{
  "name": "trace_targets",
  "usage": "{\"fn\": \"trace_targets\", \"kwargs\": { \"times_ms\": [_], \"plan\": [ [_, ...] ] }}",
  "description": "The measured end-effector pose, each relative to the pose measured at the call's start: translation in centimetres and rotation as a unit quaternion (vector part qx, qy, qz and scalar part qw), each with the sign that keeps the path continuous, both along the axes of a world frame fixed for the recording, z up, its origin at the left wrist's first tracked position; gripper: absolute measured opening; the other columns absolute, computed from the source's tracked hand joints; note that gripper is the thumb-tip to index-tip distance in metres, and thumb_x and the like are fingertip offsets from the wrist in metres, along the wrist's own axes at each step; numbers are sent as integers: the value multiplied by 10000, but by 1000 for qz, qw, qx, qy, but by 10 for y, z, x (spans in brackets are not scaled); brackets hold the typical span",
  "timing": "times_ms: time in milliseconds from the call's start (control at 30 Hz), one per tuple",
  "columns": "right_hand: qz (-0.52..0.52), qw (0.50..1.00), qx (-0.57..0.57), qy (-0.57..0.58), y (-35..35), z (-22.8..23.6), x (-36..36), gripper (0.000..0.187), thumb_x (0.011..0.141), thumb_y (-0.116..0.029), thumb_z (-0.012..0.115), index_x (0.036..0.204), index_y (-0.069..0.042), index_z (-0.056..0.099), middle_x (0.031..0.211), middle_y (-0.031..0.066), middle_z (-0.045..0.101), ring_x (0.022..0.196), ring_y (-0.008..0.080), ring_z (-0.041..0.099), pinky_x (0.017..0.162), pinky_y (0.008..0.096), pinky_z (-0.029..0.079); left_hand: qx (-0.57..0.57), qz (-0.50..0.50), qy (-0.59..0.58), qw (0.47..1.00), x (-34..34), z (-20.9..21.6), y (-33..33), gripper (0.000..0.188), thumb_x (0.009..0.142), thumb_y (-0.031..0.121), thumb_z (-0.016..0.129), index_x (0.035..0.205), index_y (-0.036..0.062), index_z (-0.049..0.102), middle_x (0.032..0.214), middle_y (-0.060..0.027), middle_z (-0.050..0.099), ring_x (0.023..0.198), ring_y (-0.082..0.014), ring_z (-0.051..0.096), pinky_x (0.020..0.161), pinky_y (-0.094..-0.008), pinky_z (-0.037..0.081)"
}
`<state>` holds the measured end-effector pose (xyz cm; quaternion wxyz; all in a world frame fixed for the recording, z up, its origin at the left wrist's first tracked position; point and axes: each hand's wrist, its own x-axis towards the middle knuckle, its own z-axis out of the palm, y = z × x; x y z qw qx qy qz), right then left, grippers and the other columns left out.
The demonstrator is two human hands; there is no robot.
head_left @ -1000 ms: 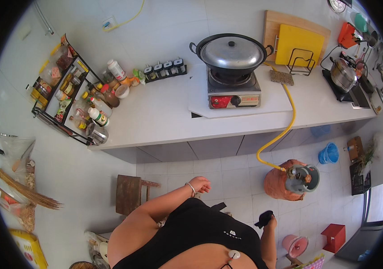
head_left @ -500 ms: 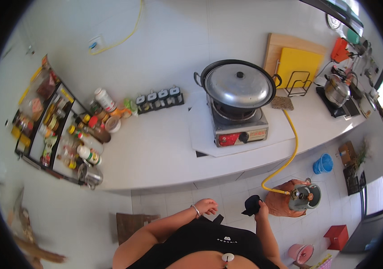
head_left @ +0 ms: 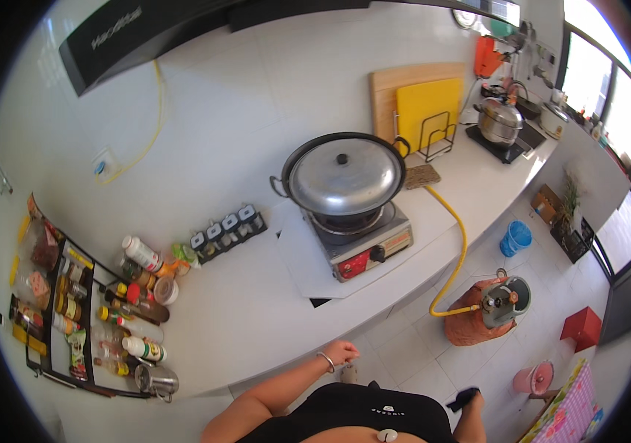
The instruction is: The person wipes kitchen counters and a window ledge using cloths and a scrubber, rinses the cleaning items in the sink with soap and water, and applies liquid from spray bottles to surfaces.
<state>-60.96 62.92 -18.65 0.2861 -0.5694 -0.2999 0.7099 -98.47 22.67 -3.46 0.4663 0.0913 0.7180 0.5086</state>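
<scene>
My left hand (head_left: 342, 353), with a bracelet at the wrist, hangs in front of the counter's front edge. Its fingers are curled in and nothing shows in them. Lower right, my right hand (head_left: 472, 407) is closed on a small black cloth (head_left: 463, 399), partly hidden in the grip. On the counter, a wide black wok (head_left: 292, 199) with a domed silver lid (head_left: 345, 177) sits over a single gas burner (head_left: 374, 255). Both hands are apart from the wok and burner.
A yellow hose (head_left: 464, 251) runs from the burner to a gas cylinder (head_left: 489, 314) on the floor. Bottles and a spice rack (head_left: 71, 317) fill the counter's left end. Cutting boards (head_left: 427, 111) and a steamer pot (head_left: 498, 122) stand right. A pink bucket (head_left: 533, 378) is near my right hand.
The view has turned and shifted, bringing a range hood into the top. My right hand with the black cloth has moved right and down, away from my left hand. My left hand stays curled.
</scene>
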Motion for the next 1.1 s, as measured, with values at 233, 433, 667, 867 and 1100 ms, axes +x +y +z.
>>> {"fn": "trace_targets", "kwargs": {
  "times_ms": [233, 433, 667, 867, 1100],
  "plan": [
    [-190, 972, -99, -93, -41, 1, 168, 154, 827, -172, 505, 776, -52, 586, 713, 95, 584, 690, 231, 569, 645, 383, 488, -12, -187, 83, 979, 72, 8, 102, 135, 738, 181, 671, 775, 52, 657, 622, -27, 619, 538, -95, 562, 503, -252, 449],
    [-227, 958, -146, -95, -16, -2, 225, 136, 830, -170, 513, 772, -68, 582, 717, 87, 571, 680, 222, 558, 643, 384, 486, -7, -314, 91, 945, 153, 9, 205, 114, 728, 160, 618, 759, 56, 653, 621, -44, 631, 520, -114, 573, 492, -268, 455],
    [-277, 944, -169, -66, 26, -20, 295, 118, 834, -167, 523, 766, -87, 576, 721, 76, 556, 668, 212, 546, 641, 385, 484, 13, -389, 74, 918, 243, 15, 337, 154, 762, 150, 532, 821, 55, 637, 645, -43, 627, 512, -130, 565, 468, -270, 442],
    [-396, 903, -147, 77, 42, -61, 371, 105, 837, -165, 532, 762, -103, 572, 724, 68, 543, 657, 204, 535, 639, 387, 482, -1, -382, 70, 921, 253, 4, 402, 177, 787, 158, 598, 914, 45, 648, 718, -45, 617, 618, -124, 597, 557, -301, 511],
    [-478, 878, 8, -14, 166, -23, 352, 149, 846, -130, 574, 913, -3, 615, 874, 73, 609, 802, 209, 589, 759, 361, 483, -51, -396, 52, 916, 234, -13, 492, 153, 835, 109, 559, 911, -1, 632, 745, -79, 641, 601, -117, 600, 552, -248, 512]
  ]
}}
